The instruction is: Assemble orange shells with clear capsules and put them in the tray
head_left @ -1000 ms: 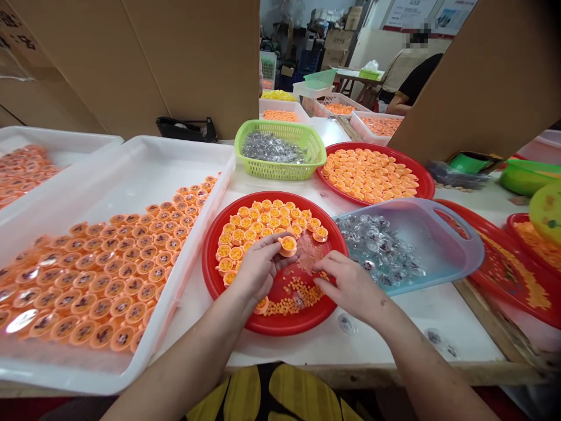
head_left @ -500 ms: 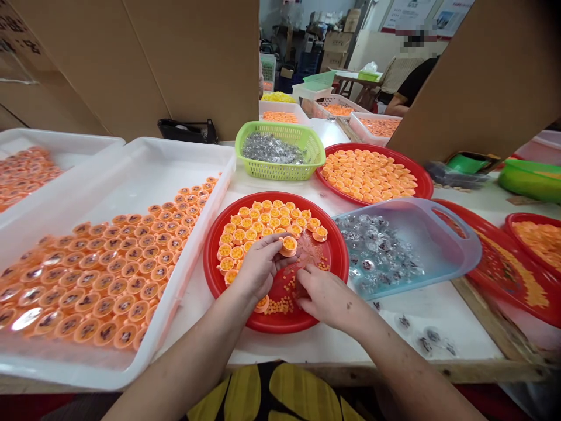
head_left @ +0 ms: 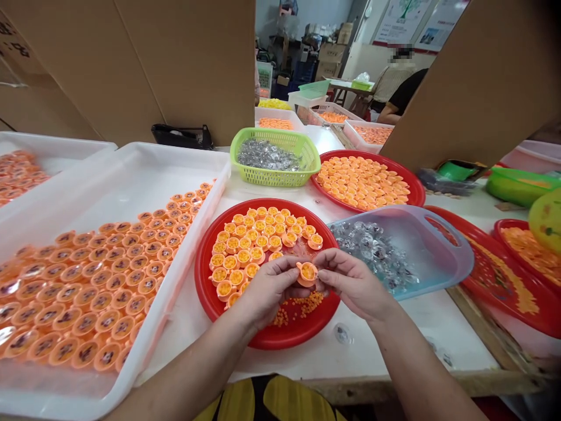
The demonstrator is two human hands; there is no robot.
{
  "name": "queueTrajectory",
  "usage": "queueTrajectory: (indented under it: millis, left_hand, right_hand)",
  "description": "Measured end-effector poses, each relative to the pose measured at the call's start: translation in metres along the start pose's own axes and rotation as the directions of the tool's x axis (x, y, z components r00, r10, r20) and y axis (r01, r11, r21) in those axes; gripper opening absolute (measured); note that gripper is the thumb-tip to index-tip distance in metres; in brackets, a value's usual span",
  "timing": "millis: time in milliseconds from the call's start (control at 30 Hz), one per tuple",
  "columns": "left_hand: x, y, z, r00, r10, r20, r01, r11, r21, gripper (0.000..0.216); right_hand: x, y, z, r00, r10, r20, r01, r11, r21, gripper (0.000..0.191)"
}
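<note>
My left hand (head_left: 267,287) and my right hand (head_left: 353,282) meet over the near red round tray (head_left: 205,292). Together they pinch one small orange cup (head_left: 307,272) filled with yellow beads. Rows of the same filled orange cups (head_left: 249,242) cover the tray's far half. Loose yellow beads (head_left: 302,303) lie on the tray just under my hands. To the right, touching the tray, a pale blue handled tray (head_left: 442,251) holds clear round lids (head_left: 368,245).
A big white tray (head_left: 131,175) at left holds several lidded orange cups (head_left: 100,275). A green basket (head_left: 302,169) of clear lids and a second red tray (head_left: 409,187) of orange cups stand behind. Cardboard screens rise left and right. A person sits far back.
My left hand brought the orange cup toward me and rightward. My right hand rose from the loose beads and joined it on the cup. The view tilted slightly down.
</note>
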State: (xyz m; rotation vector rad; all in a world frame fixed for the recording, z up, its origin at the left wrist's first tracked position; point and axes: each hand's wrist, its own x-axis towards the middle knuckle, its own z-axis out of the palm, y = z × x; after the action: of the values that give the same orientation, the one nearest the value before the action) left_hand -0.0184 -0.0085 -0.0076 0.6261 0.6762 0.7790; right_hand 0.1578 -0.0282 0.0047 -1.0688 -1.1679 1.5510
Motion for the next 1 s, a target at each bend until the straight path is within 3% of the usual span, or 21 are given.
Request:
queueTrajectory:
  millis: [267,433,533,667,800,1000]
  left_hand:
    - [0.000,0.000,-0.003,0.993,0.100,0.069,-0.106,0.990,0.089,0.030]
    - [0.000,-0.001,-0.002,0.987,0.131,0.094,-0.143,0.981,0.132,0.031]
    - [0.001,-0.004,-0.003,0.990,0.113,0.089,-0.121,0.988,0.095,0.034]
    - [0.001,-0.007,-0.005,0.989,0.095,0.111,-0.103,0.992,0.074,0.033]
    - [-0.001,-0.005,-0.005,0.986,0.082,0.143,-0.101,0.987,0.125,0.031]
    - [0.000,-0.007,-0.005,0.982,0.113,0.154,-0.122,0.991,0.049,0.036]
  right_hand:
    - [0.005,0.005,0.005,0.995,-0.006,-0.104,0.011,0.999,0.047,0.016]
    - [0.003,0.009,0.005,0.986,-0.079,-0.147,0.054,0.984,-0.169,0.015]
    - [-0.001,0.000,0.002,0.977,-0.204,-0.067,0.152,0.880,-0.450,0.018]
    - [-0.008,-0.023,0.001,0.958,-0.261,0.120,0.265,0.639,-0.722,0.025]
    - [-0.010,-0.037,0.006,0.957,-0.227,0.179,0.273,0.503,-0.820,0.017]
    - [-0.012,-0.037,0.010,0.933,-0.295,0.206,0.323,0.438,-0.839,0.026]
